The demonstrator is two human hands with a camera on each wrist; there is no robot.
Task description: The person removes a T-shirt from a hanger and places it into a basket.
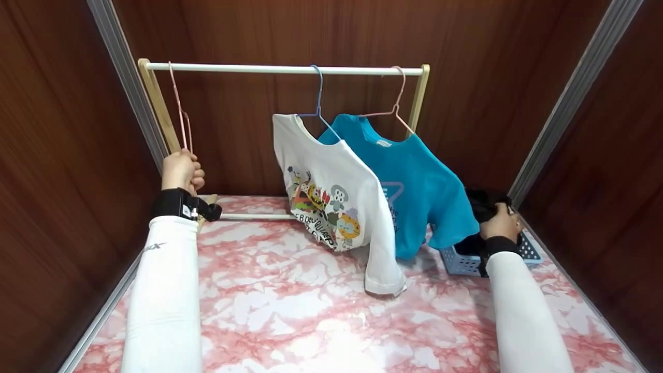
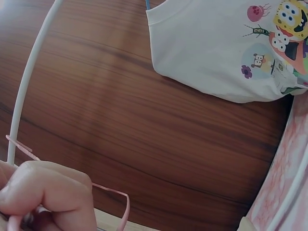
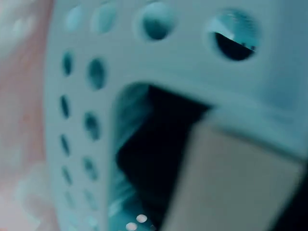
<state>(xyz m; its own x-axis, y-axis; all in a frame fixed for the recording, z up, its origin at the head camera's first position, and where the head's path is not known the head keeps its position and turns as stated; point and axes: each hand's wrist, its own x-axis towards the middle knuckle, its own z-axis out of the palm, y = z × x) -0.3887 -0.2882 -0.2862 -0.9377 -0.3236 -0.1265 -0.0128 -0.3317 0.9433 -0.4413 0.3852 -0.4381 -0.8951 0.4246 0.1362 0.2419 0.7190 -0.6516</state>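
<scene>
My left hand grips a pink hanger, whose hook is over the left end of the white rail. In the left wrist view, curled fingers close round the hanger's pink wire. On the right, my right hand holds black cloth at a light blue perforated basket; what kind of garment it is cannot be told. The right wrist view shows the basket's holed wall with black cloth behind an opening; the hand is not visible there.
A white printed T-shirt on a blue hanger and a blue T-shirt on another pink hanger hang from the rail. A lower bar runs near the marbled pink-white surface. Brown panels enclose the sides.
</scene>
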